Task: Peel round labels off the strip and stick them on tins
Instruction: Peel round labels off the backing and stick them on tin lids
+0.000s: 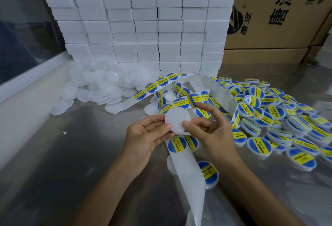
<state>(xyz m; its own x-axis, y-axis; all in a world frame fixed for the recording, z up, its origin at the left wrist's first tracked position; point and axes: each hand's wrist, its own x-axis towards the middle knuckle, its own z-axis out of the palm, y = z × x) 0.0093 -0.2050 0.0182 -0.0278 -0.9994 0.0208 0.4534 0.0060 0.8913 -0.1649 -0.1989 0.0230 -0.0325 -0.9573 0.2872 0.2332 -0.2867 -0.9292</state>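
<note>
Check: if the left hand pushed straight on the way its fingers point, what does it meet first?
The left hand points right, already holding the unlabelled tin; past that, the right hand, which holds the same tin.

Two hands (145, 136), one blank tin (177, 120), one strip (186, 175).

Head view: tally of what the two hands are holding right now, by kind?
Unlabelled white tin, pinched between left hand and right hand: 1
Peeled round label, at the right hand's raised fingertip: 1
Total: 2
</note>
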